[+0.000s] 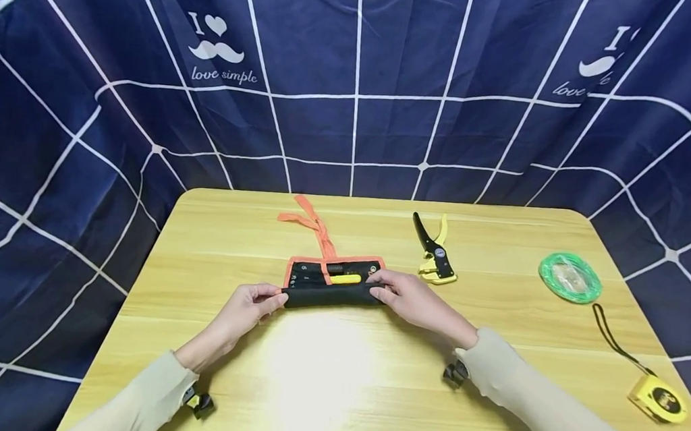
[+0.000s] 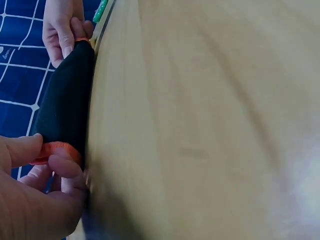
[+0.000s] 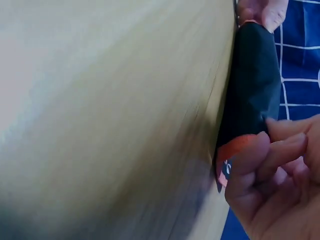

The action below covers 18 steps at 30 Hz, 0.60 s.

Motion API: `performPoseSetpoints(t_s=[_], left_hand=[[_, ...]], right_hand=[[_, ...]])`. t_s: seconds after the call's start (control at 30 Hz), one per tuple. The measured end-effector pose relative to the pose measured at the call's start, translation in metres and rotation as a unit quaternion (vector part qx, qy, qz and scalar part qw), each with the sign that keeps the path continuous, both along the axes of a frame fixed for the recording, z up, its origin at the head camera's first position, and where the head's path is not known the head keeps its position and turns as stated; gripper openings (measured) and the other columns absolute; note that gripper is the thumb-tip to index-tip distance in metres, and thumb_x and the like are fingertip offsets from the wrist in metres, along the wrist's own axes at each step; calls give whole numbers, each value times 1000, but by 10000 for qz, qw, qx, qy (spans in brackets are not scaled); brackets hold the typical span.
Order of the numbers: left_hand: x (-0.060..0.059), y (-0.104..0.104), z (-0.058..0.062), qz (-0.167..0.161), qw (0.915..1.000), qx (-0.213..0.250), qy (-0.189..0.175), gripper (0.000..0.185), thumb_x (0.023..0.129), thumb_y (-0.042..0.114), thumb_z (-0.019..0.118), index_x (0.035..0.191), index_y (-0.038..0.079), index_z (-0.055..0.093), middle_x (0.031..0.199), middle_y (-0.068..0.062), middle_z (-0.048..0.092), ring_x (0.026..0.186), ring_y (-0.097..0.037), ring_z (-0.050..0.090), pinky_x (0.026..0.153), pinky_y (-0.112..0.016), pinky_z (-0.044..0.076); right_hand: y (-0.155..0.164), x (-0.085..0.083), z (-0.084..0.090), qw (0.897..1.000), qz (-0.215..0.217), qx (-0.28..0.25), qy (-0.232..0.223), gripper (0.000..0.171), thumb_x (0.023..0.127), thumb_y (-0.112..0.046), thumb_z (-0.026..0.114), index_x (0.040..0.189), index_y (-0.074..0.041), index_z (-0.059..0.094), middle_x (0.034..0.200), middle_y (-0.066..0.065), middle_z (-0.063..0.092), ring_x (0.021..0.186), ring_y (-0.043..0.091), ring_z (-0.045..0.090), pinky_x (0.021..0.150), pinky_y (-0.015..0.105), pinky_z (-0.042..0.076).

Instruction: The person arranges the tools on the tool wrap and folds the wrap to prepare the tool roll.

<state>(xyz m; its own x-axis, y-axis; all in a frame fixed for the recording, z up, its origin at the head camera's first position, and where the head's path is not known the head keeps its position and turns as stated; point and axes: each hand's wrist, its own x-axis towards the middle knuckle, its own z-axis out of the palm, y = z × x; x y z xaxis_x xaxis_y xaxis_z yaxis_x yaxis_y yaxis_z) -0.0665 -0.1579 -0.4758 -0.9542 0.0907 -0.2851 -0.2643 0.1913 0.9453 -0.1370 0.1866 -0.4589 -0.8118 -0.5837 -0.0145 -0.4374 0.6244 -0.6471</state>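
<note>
head: left hand and right hand each pinch one end of the black tool roll, lying mid-table with its near edge folded over; pruning shears just beyond | left wrist: fingers curled on orange trim | right wrist: fingers pinching the orange-edged end

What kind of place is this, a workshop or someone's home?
Probably a makeshift recording corner rather than a real workshop: a small wooden table ringed by a hung navy checked cloth, with hand tools laid out, such as a tape measure and pruning shears.
</note>
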Motion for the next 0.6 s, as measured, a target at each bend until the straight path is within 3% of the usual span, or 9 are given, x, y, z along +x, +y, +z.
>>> performPoseSetpoints(t_s=[0.13,0.2,0.27,0.4,0.47,0.6], left_hand=[[-6,2,3,-246,9997,12,-57,25,109,18,70,93,-2,72,72,-3,59,61,-13,47,54,-24,37],[-10,4,4,-303,9995,25,-66,27,109,17,70,90,-1,70,70,-2,56,58,-11,43,53,-24,35],[-15,5,4,-217,9996,76,-134,25,109,14,69,89,-1,70,70,-2,56,55,-10,38,52,-23,32],[-22,5,6,-27,9989,350,-311,13,108,8,69,110,-5,66,71,0,58,55,-9,36,52,-23,32],[-25,4,7,-15,9979,550,-353,19,108,6,68,122,-4,61,70,2,56,55,-9,35,53,-24,31],[-29,4,10,-44,9959,804,-409,19,108,5,67,123,-3,60,65,3,53,53,-11,35,54,-26,31]], right_hand=[[-6,7,2,9951,-284,95,943,25,104,-7,74,129,-9,76,121,6,77,106,26,74,93,51,57],[-8,11,3,9884,-252,199,1486,28,101,-2,74,128,-9,77,126,8,77,116,29,74,97,52,58],[-9,14,4,9844,-114,283,1734,34,98,-2,75,132,-8,76,130,11,75,120,32,73,99,52,57],[-10,15,4,9866,224,525,1529,52,96,-12,81,145,-4,68,144,17,68,131,38,67,106,53,53],[-10,10,2,9886,268,631,1343,58,95,-16,86,148,-5,66,145,15,67,131,37,66,106,53,53],[-8,-6,-2,9927,241,593,1026,53,93,-23,91,141,-12,72,137,7,73,123,31,71,103,51,54]])
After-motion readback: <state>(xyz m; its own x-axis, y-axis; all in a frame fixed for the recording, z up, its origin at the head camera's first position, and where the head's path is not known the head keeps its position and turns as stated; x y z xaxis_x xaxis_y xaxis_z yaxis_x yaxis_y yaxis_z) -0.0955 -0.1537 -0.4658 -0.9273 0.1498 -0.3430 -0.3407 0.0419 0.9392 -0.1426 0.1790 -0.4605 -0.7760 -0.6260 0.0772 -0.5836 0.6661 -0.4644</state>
